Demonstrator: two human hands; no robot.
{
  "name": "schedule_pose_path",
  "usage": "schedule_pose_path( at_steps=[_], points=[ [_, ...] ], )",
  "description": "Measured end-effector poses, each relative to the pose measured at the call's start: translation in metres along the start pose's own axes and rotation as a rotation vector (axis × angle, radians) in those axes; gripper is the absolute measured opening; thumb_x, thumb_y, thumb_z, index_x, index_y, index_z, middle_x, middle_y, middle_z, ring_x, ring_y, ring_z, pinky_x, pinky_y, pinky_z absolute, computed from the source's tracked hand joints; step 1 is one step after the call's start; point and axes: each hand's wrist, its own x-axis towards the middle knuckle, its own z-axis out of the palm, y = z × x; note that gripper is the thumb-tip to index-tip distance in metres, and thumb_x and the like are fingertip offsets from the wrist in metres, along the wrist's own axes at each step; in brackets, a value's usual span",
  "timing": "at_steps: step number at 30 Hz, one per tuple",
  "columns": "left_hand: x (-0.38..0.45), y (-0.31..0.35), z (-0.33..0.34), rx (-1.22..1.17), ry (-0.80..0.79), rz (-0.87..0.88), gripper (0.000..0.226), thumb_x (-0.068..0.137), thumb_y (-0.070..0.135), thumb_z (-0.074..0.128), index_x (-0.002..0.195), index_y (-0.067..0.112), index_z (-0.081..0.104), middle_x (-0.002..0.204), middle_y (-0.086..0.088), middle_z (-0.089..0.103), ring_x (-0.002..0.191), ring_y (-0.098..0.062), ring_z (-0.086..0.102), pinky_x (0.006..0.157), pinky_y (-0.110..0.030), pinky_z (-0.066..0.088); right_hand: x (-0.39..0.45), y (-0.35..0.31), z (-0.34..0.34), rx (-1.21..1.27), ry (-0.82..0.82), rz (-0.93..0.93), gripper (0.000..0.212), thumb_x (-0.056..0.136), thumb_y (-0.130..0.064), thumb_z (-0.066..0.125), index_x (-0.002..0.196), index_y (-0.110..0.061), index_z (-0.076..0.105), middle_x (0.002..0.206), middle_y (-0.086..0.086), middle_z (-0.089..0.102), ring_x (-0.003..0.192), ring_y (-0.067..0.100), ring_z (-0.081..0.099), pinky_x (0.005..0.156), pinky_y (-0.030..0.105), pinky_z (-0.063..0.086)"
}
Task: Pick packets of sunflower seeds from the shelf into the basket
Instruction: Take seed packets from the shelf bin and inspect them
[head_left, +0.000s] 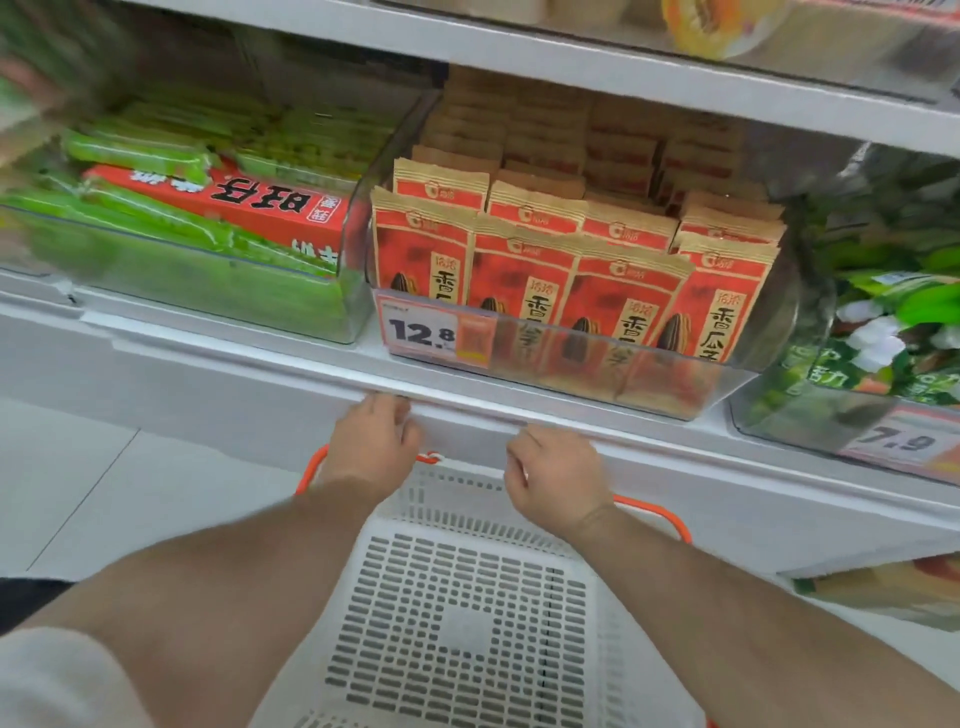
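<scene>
- Left hand (371, 441), right hand (553, 475): centre frame, fingers loosely curled, holding nothing.
- White basket (405, 597) below them.
- Sunflower seed packets (524, 270) upright in clear bin (737, 374), centre right.

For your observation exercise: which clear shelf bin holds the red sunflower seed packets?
The middle bin, with the 12.8 price tag; its neighbours hold green packs.
</scene>
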Motion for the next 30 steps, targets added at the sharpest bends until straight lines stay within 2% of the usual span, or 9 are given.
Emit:
schedule_pose_path(
  at_steps=[5,8,11,13,15,19,25,28,30],
  points=[
    [-0.001,-0.002,0.007,-0.097,0.123,0.019,0.011,0.089,0.016,0.058,0.098,0.011,0.062,0.096,-0.003,0.060,0.097,-0.028,0.057,0.084,-0.037,0.044,0.030,-0.022,-0.027,0.042,0.338,-0.167,0.005,0.080,-0.006,0.063,0.076,-0.005,0.065,0.081,0.013,0.060,0.068,0.032,0.054,0.057,0.038,0.041],
    [-0.012,0.006,-0.002,-0.159,0.186,0.018,0.005,0.087,0.014,0.059,0.086,0.011,0.062,0.084,0.003,0.055,0.089,-0.025,0.055,0.074,-0.031,0.037,0.037,-0.027,-0.060,0.015,0.477,-0.081,0.014,0.074,-0.008,0.069,0.087,-0.003,0.068,0.092,0.016,0.061,0.081,0.034,0.057,0.064,0.037,0.043],
    [-0.016,0.022,-0.021,-0.239,0.234,0.023,0.005,0.088,0.016,0.059,0.083,0.015,0.059,0.084,0.004,0.056,0.086,-0.025,0.056,0.075,-0.034,0.043,0.043,-0.022,-0.084,-0.052,0.507,-0.003,0.021,0.072,-0.012,0.069,0.091,-0.004,0.067,0.096,0.013,0.061,0.085,0.031,0.058,0.065,0.036,0.042],
    [-0.013,0.035,-0.033,-0.310,0.292,0.031,0.004,0.088,0.018,0.061,0.090,0.018,0.057,0.094,0.003,0.055,0.090,-0.025,0.056,0.082,-0.037,0.046,0.046,-0.018,-0.094,-0.058,0.501,0.101,0.019,0.071,-0.016,0.067,0.088,-0.006,0.066,0.093,0.010,0.061,0.083,0.030,0.059,0.064,0.035,0.042],
    [-0.015,0.047,-0.044,-0.383,0.319,0.007,0.019,0.088,0.020,0.063,0.106,0.015,0.057,0.107,-0.002,0.054,0.100,-0.026,0.055,0.090,-0.041,0.047,0.043,-0.018,-0.104,-0.039,0.479,0.255,0.017,0.072,-0.020,0.065,0.085,-0.009,0.065,0.091,0.008,0.059,0.081,0.030,0.059,0.064,0.037,0.045],
    [-0.023,0.062,-0.058,-0.424,0.275,-0.046,0.045,0.087,0.022,0.066,0.127,0.009,0.049,0.127,-0.008,0.051,0.117,-0.027,0.051,0.101,-0.045,0.044,0.040,-0.017,-0.112,-0.166,0.225,0.404,0.027,0.078,-0.027,0.068,0.101,-0.013,0.063,0.103,0.007,0.059,0.089,0.032,0.061,0.072,0.041,0.049],
    [-0.029,0.080,-0.071,-0.545,0.176,-0.097,0.051,0.075,0.029,0.070,0.120,0.013,0.054,0.120,-0.005,0.058,0.114,-0.026,0.056,0.099,-0.044,0.047,0.055,-0.035,-0.130,-0.287,0.022,0.515,0.036,0.099,-0.047,0.044,0.117,-0.017,0.055,0.115,0.003,0.058,0.093,0.030,0.064,0.066,0.035,0.039],
    [-0.023,0.087,-0.074,-0.634,0.150,-0.148,0.044,0.072,0.031,0.075,0.109,0.016,0.057,0.110,-0.002,0.064,0.105,-0.025,0.061,0.095,-0.044,0.050,0.065,-0.035,-0.133,-0.267,-0.026,0.513,0.038,0.101,-0.048,0.040,0.115,-0.017,0.057,0.113,0.005,0.061,0.096,0.033,0.064,0.069,0.037,0.042],
    [-0.018,0.090,-0.078,-0.671,0.144,-0.184,0.050,0.063,0.042,0.070,0.106,0.017,0.061,0.105,-0.001,0.068,0.101,-0.026,0.063,0.094,-0.045,0.051,0.072,-0.034,-0.133,-0.259,-0.083,0.495,0.040,0.102,-0.047,0.038,0.116,-0.016,0.059,0.111,0.006,0.063,0.098,0.032,0.063,0.073,0.038,0.045]
  ],
)
